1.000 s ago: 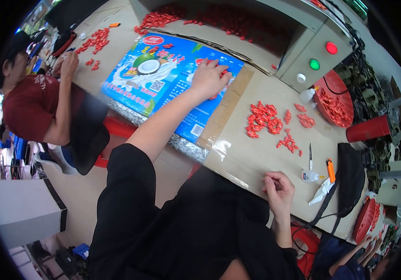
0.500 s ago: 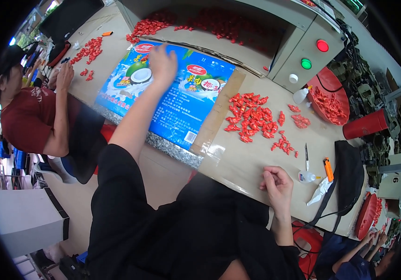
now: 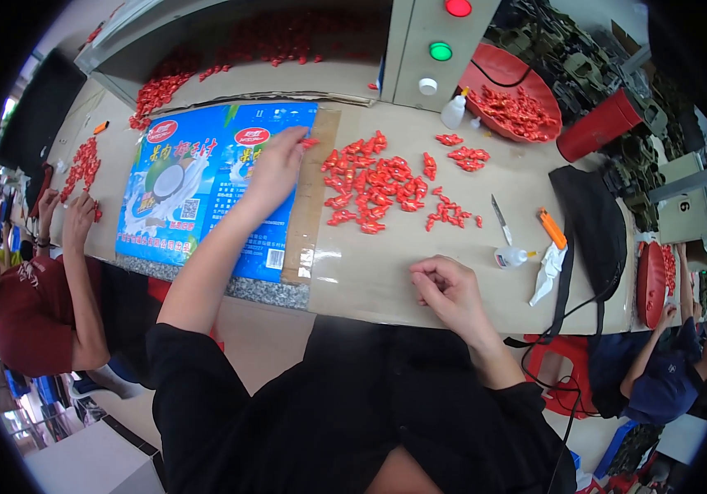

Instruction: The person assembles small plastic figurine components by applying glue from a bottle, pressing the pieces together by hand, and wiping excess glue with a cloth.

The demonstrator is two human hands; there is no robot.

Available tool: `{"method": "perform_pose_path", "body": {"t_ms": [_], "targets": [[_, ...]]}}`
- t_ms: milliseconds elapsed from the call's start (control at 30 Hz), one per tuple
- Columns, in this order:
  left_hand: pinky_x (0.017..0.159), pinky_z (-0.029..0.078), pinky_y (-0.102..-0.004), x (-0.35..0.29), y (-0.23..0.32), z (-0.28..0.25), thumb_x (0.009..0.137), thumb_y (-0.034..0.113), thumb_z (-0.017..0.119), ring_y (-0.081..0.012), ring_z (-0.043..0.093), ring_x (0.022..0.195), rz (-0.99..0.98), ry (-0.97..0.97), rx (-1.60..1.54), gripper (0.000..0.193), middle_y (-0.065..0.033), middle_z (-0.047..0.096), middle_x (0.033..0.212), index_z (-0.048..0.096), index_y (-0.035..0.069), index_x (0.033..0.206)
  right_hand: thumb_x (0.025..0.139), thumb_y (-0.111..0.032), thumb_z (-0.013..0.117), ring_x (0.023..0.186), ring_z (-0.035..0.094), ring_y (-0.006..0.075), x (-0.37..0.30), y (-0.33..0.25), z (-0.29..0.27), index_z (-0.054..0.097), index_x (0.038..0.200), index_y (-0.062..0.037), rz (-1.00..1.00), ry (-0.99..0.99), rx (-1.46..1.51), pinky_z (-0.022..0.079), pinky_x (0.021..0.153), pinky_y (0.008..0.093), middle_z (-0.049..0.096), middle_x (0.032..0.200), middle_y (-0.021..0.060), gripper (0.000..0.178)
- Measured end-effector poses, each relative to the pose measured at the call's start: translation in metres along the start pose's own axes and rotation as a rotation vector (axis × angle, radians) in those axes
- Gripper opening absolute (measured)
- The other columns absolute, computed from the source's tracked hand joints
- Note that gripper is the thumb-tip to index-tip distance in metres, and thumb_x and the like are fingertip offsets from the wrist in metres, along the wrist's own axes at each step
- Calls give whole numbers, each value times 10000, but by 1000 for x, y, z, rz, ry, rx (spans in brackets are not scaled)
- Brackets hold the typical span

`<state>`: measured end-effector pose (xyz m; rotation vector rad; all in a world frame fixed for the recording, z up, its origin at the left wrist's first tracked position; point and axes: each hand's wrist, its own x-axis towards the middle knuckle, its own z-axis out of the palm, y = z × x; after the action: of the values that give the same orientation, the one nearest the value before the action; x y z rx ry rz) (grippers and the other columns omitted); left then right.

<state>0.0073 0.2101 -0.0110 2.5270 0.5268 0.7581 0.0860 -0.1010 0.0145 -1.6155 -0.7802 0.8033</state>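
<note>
My left hand (image 3: 277,169) reaches over the right part of a blue printed cardboard sheet (image 3: 267,222). Its fingertips are closed on a small red plastic piece (image 3: 310,142), glossy and knobbly. Just to the right, a loose pile of similar red pieces (image 3: 374,183) lies on the table, with smaller groups beside it. My right hand (image 3: 446,292) rests near the table's front edge, below the pile, its fingers curled together. Whatever those fingers may hold is hidden.
Nearby on the right are a knife (image 3: 501,221), a small glue bottle (image 3: 511,257), an orange-handled tool (image 3: 553,229) and a black pouch (image 3: 588,230). Behind stand a red bowl of pieces (image 3: 526,90) and a grey machine housing (image 3: 415,82). Co-workers sit on both sides.
My left hand has moved right across the blue sheet, from its back edge to near the pile, with a red piece at the fingertips. My right hand stays curled. The view has swung.
</note>
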Motion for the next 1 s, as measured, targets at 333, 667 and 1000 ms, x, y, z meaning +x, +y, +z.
{"method": "perform_pose_path", "body": {"t_ms": [333,667,1000], "targets": [[818,406,-331,20,102,15,767,33,520,-277,499,955,202,-103,-62,235,-132,550,1017,559,19,998,796,-18,538,578,502,49,-31,-1,-22,548,899,17,-79,120,1,419,510,176,529,734,25,109],[815,345,-377,74,134,64,718,115,599,-209,476,951,377,-582,272,264,-39,577,908,610,162,978,820,-23,526,504,395,-7,-57,4,-71,528,880,0,-212,603,146,288,445,130,480,647,-36,65],[676,427,-323,74,137,79,768,153,579,-230,559,763,131,-221,-107,210,-97,588,824,572,42,946,828,-41,515,540,422,4,-46,15,-83,501,957,0,-266,705,138,330,466,123,495,734,-7,136]]}}
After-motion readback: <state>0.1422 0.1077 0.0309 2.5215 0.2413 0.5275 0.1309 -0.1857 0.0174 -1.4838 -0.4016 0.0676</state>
